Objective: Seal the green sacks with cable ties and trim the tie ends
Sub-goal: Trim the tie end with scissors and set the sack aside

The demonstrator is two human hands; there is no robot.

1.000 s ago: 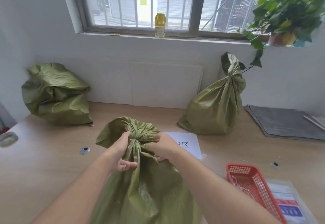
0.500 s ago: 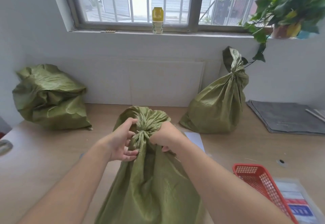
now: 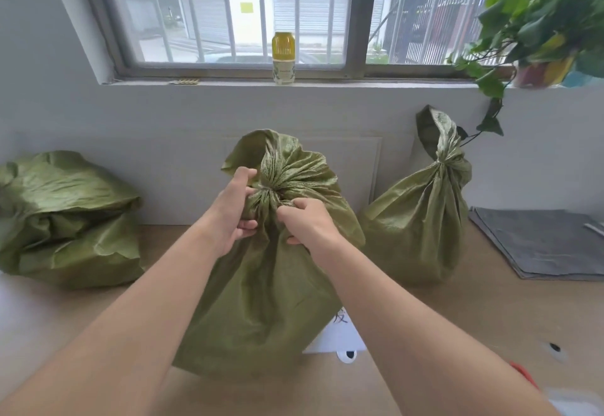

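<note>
A green sack (image 3: 261, 301) stood on the wooden table (image 3: 457, 317), right in front of the person. Its top was bunched into a tight neck (image 3: 271, 191), with loose cloth fanning out above it. The left hand (image 3: 228, 216) held the neck from the left side, with its fingers (image 3: 246, 224) curled round the cloth. The right hand (image 3: 307, 223) gripped the cloth just under the neck on the right side, its fingers bent and pinching the folds. It was too small to tell if a cable tie went round the neck.

A second green sack (image 3: 418, 219) stood to the right, near the wall, with its neck pulled in tight. A third green sack (image 3: 65, 219) lay slumped at the far left. A white paper (image 3: 343, 334) poked out from under the middle sack. A grey mat (image 3: 539, 242) lay at the right edge of the table. A yellow bottle (image 3: 283, 58) stood on the window sill, and a leafy plant (image 3: 536, 23) sat at the sill's right end.
</note>
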